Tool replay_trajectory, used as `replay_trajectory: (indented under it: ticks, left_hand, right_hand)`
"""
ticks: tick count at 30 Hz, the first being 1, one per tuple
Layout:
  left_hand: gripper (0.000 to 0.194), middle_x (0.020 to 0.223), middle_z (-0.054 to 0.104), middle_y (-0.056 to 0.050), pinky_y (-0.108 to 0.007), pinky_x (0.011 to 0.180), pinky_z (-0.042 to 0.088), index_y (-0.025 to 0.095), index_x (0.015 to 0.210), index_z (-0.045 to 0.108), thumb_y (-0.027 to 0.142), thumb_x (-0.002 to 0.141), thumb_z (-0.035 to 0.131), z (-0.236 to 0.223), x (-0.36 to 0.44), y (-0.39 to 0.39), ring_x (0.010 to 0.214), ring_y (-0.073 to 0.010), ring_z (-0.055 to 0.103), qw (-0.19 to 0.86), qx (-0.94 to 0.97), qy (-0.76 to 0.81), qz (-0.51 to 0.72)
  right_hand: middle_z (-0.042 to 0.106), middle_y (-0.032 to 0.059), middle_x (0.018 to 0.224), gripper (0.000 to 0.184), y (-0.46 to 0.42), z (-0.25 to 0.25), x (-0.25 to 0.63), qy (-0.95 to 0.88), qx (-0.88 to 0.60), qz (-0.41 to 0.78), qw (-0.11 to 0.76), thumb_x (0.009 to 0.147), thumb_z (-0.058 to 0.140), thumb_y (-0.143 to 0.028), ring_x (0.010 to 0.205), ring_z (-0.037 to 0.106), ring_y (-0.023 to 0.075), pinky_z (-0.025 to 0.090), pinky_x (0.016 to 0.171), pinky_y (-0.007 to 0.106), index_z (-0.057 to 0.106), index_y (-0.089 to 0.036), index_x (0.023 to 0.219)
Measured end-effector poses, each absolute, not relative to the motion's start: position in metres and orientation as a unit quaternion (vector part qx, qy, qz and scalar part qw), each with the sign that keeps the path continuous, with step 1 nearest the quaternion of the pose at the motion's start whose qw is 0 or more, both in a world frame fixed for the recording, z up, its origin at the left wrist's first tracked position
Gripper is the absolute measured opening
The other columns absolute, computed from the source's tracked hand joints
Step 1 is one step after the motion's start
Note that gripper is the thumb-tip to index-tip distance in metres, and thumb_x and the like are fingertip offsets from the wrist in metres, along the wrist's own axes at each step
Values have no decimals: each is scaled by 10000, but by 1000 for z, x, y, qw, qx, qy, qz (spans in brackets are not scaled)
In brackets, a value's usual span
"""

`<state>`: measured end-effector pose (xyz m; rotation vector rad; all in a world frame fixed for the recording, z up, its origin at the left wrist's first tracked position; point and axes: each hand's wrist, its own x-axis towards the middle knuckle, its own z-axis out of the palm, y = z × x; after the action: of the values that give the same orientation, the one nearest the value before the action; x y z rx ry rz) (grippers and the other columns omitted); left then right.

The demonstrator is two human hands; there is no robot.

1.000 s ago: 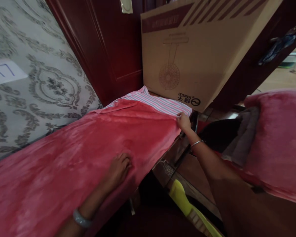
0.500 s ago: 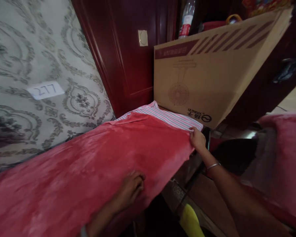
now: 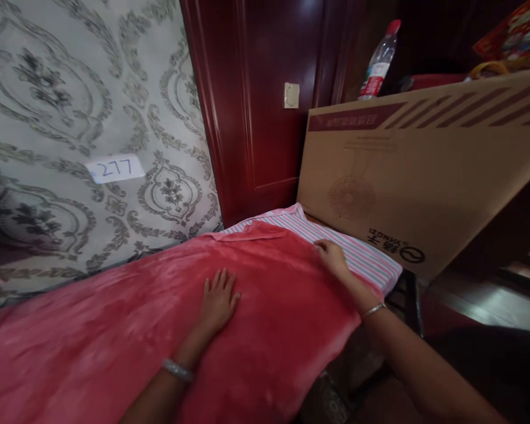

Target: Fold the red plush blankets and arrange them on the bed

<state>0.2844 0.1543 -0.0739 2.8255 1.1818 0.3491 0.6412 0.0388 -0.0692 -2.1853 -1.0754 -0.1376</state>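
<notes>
A person's left hand lies flat, fingers spread, on a red plush blanket stretched beside patterned wallpaper at left. The right hand curls its fingers together at the blanket's far edge, next to a striped sheet; whether it pinches the cloth, I cannot tell. Far right stands a Yangzi-marked cardboard box, a red-capped plastic bottle above its top edge.

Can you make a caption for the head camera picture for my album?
Left hand spread on a red blanket, right hand at its edge beside striped cloth.
</notes>
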Motion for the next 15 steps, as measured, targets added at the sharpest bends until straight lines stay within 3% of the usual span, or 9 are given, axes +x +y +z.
replay_trajectory:
  ticks: [3, 10, 15]
  left_hand:
    - [563, 1609, 401, -193, -651, 1199, 268, 176, 1517, 490, 355, 987, 430, -83, 283, 155, 1516, -369, 326, 9, 924, 370, 95]
    - [589, 1644, 344, -154, -667, 1198, 257, 220, 1543, 462, 370, 974, 461, -84, 280, 153, 1529, -378, 293, 45, 921, 382, 62]
    - [604, 1655, 326, -140, -676, 1202, 250, 243, 1549, 453, 402, 967, 478, -85, 280, 153, 1536, -381, 276, 77, 918, 383, 62]
  right_hand:
    - [753, 74, 1094, 303, 103, -64, 640, -432, -837, -34, 334, 932, 481, -178, 1005, 697, 209, 521, 895, 296, 735, -201, 1096]
    - [724, 145, 1192, 350, 215, -61, 641, -440, -854, 3, 276, 949, 580, -277, 1117, 673, 262, 516, 906, 332, 678, -173, 1268]
    - [733, 175, 1133, 269, 245, -64, 629, -474, -846, 25, 244, 960, 564, -290, 1080, 680, 290, 504, 895, 362, 727, -157, 1129]
